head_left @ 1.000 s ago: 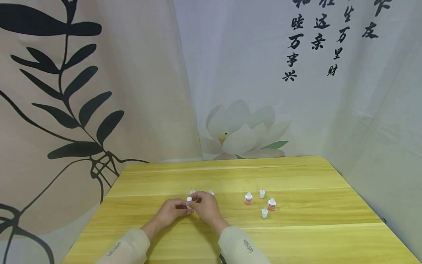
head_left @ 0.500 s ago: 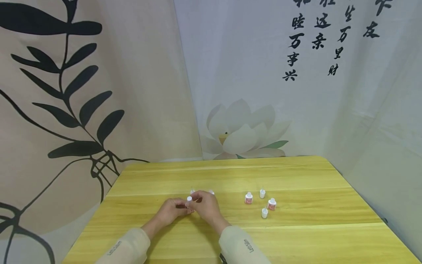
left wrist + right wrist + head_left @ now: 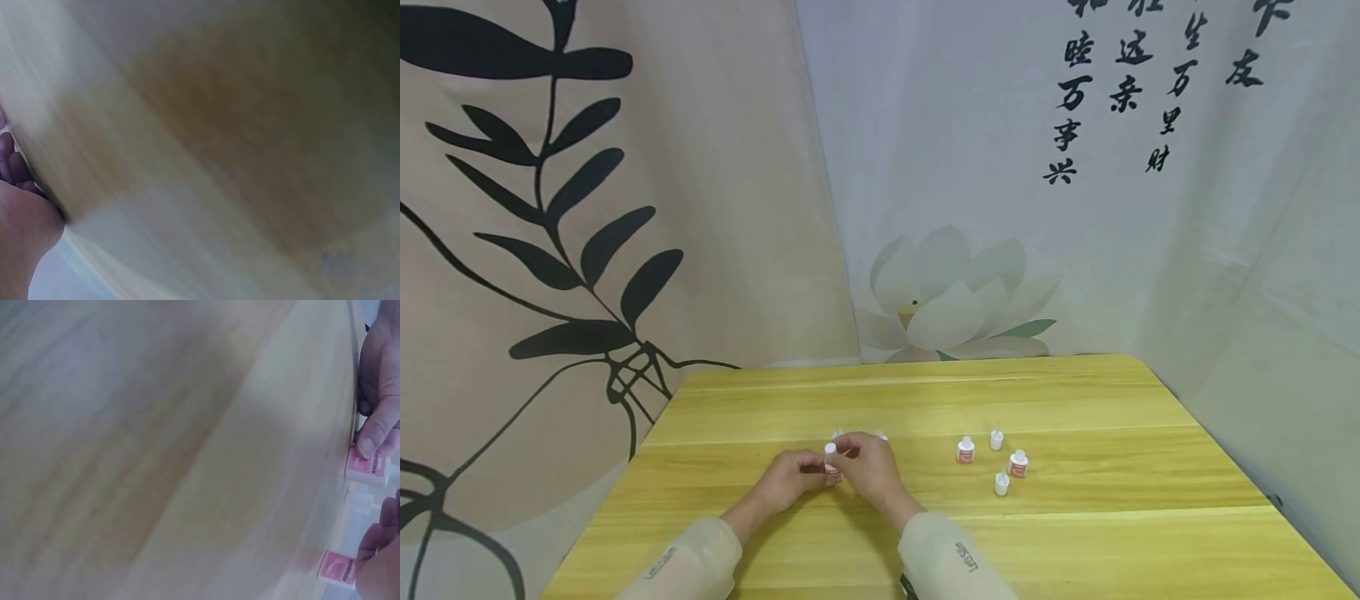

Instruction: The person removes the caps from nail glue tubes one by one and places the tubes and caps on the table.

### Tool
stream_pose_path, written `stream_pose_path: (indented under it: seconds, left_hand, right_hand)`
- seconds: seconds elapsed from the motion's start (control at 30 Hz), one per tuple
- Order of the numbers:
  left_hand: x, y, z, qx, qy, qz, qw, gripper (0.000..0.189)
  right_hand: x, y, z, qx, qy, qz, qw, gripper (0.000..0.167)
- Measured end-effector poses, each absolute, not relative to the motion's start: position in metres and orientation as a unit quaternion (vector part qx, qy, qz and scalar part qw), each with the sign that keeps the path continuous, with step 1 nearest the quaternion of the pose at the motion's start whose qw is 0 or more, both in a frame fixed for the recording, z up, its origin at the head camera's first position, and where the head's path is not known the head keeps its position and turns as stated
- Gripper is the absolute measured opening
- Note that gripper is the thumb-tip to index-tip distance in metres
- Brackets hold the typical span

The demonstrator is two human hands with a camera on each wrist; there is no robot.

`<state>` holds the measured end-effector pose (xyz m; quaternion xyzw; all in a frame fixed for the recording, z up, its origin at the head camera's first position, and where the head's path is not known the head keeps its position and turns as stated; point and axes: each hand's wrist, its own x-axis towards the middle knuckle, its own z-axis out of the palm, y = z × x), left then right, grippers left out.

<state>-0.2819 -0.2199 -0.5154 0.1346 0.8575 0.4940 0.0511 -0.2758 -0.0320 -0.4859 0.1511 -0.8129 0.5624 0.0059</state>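
Observation:
Before me, my left hand [image 3: 788, 481] grips a small white bottle with a pink label [image 3: 832, 472] low on its body, just over the table. In the right wrist view the left thumb presses on the label of this bottle [image 3: 369, 467]. My right hand [image 3: 871, 472] pinches the white cap [image 3: 830, 449] at the bottle's top between thumb and fingers. Behind the right hand a white cap with a thin pin [image 3: 838, 434] and another white top [image 3: 882, 436] peek out, mostly hidden. A second pink-labelled bottle [image 3: 337, 567] stands beside the right hand in the right wrist view.
To the right on the wooden table [image 3: 1112, 542] stand two pink-labelled bottles, one farther left [image 3: 966, 451] and one nearer the right [image 3: 1018, 464]. Two loose white caps, a far cap [image 3: 996, 440] and a near cap [image 3: 1002, 484], stand by them. A printed curtain [image 3: 760, 208] hangs behind the table.
The cap's white top has shifted up very slightly between the right fingers, and more of the bottle shows. Both hands stay in nearly the same place; the other bottles and caps have not moved.

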Motion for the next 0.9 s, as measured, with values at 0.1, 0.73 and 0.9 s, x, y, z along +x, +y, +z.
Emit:
stream_pose_path:
  seconds: [0.1, 0.73, 0.9]
  left_hand:
    - [-0.282, -0.219, -0.516, 0.134, 0.855, 0.499, 0.052, 0.018]
    - [-0.278, -0.219, -0.510, 0.122, 0.856, 0.498, 0.070, 0.021]
    - [-0.278, -0.219, -0.509, 0.125, 0.857, 0.496, 0.065, 0.021]
  right_hand:
    - [-0.276, -0.031, -0.485, 0.149, -0.812, 0.564, 0.001, 0.013]
    - [-0.275, -0.028, -0.475, 0.135, -0.807, 0.575, -0.005, 0.011]
    - [-0.276, -0.026, -0.475, 0.131, -0.796, 0.590, -0.001, 0.012]
